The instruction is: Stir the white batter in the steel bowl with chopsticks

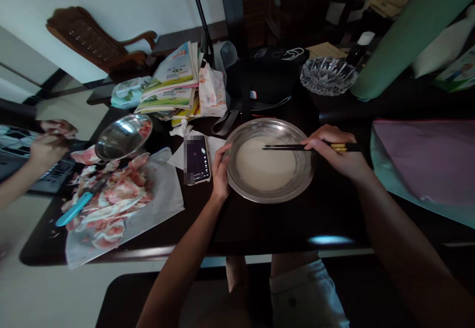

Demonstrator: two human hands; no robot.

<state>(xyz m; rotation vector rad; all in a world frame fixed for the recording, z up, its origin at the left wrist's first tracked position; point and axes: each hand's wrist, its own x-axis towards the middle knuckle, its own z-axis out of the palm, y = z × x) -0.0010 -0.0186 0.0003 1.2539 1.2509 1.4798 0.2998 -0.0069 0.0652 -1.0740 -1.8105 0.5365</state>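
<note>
A wide metal bowl (272,197) stands on the dark table in front of me, with a cloudy off-white liquid (265,172) in it. My left hand (221,173) is closed on the bowl's left rim. Dark chopsticks (284,147) with gold bands are gripped in my right hand (336,147), over the bowl's right side. They point left across the bowl, their tips at or just above the liquid; I cannot tell which. Just left of my left hand lies a lit phone (198,160) on white paper.
Raw meat pieces (122,194) and a blue-handled knife (76,208) lie on a plastic sheet (168,179) at left, beside a smaller metal bowl (124,142). Another person's hands (50,145) are there. Behind stand books (170,78), tissues (212,90) and a glass bowl (328,75).
</note>
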